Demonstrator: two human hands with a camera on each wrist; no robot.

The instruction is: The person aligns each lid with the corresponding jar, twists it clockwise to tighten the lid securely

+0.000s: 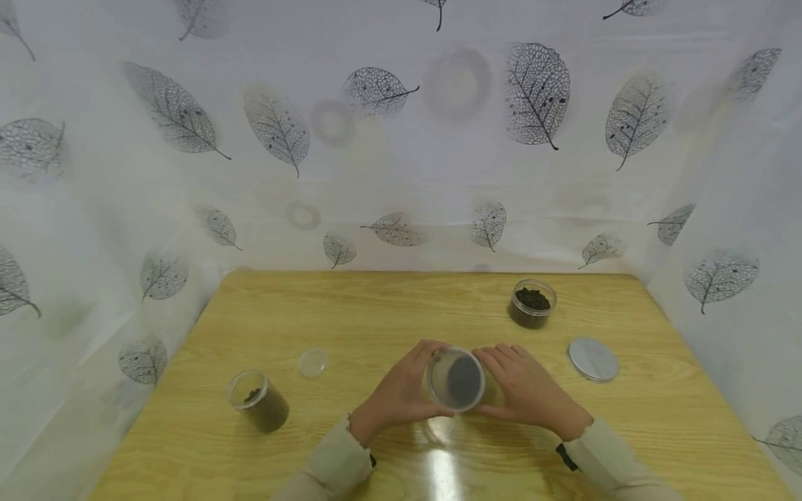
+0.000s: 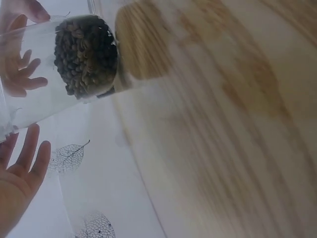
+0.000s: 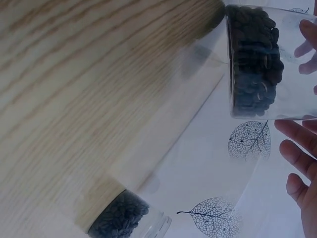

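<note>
Both hands hold a tall clear jar (image 1: 456,379) from opposite sides, near its top. My left hand (image 1: 406,390) has its thumb at the near side and its fingers behind the jar. The right hand (image 1: 523,390) mirrors it, thumb near and fingers round the far side. In the wrist views, dark seed-like pieces (image 2: 86,57) fill the bottom of the jar, and clear space lies above them. Fingers of the left hand (image 2: 22,181) and of the right hand (image 3: 302,158) touch the wall. Whether a cover sits on the jar, I cannot tell.
On the wooden table (image 1: 376,306), a jar with brown contents (image 1: 260,403) stands at the left, beside a small clear disc (image 1: 312,362). A low jar of dark pieces (image 1: 531,309) and a silver lid (image 1: 592,359) are at the right. Leaf-patterned curtains (image 1: 401,174) surround the table.
</note>
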